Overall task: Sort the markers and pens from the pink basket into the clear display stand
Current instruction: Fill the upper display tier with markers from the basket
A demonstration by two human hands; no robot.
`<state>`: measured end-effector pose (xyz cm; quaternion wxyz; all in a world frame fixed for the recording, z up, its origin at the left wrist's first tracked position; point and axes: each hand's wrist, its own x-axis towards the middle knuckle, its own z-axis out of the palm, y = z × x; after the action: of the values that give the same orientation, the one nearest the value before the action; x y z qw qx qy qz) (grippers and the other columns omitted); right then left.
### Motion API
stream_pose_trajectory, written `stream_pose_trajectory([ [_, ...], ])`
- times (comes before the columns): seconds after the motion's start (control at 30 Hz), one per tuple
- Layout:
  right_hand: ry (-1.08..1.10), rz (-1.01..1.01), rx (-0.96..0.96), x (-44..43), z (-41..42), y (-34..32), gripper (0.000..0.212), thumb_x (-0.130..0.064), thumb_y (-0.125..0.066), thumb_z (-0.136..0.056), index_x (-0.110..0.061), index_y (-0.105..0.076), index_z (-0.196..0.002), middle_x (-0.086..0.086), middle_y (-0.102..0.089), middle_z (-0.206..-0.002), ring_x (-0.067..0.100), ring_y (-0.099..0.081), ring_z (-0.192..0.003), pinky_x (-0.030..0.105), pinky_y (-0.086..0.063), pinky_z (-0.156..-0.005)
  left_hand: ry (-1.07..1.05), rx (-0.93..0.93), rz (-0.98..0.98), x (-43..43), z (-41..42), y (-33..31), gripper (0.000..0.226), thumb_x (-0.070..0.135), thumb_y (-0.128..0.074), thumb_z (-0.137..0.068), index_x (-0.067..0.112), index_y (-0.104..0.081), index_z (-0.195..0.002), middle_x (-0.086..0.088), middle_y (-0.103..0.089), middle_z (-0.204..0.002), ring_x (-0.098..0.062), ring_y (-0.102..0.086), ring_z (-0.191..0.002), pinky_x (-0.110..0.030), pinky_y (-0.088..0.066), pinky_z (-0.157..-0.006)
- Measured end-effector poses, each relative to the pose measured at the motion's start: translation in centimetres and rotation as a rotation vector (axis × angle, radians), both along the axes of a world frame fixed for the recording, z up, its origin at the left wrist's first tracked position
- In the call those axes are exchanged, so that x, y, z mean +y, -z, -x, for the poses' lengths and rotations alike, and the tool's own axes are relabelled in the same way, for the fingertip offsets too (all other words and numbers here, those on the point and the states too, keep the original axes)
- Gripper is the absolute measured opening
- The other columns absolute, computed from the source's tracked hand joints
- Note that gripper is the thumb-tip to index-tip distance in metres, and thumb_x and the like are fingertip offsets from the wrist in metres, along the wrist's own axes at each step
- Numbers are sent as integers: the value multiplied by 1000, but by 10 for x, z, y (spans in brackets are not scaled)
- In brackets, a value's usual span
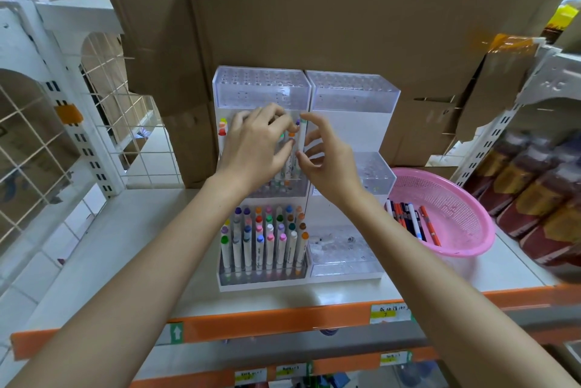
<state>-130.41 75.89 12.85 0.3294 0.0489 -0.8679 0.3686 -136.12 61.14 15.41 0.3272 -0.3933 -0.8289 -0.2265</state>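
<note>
1. The right hand [330,164] pinched a white marker [301,139], forefinger on its cap and thumb lower on the barrel. It held the marker upright, probably to drop it straight into a hole.
2. The left hand [254,148] was curled over the middle-tier markers just to the left. It likely kept them aside, but I could not tell whether it gripped one or only steadied them.
3. Both hands worked at the middle tier of the clear display stand [352,126]. That tier's holes and most of its markers were hidden behind the hands.
4. The near tier's markers [264,243] stood packed on the left; the right half looked almost bare.
5. The pink basket [471,232] sat just right of the stand on the shelf [125,246], with pens [415,224] left in it, partly covered by the right forearm.
</note>
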Motion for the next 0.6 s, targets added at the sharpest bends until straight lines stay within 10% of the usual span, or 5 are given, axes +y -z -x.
stream_pose_trajectory([
  [0.6, 30, -177, 55, 10, 0, 9, 35, -16, -64, -90, -16, -55, -123, -1, -61, -82, 15, -60, -73, 42, -55, -69, -6, 63, 84, -17, 4, 18, 44, 23, -60, -87, 21, -55, -131, 0, -57, -132, -19, -54, -119, -41, -35, -101],
])
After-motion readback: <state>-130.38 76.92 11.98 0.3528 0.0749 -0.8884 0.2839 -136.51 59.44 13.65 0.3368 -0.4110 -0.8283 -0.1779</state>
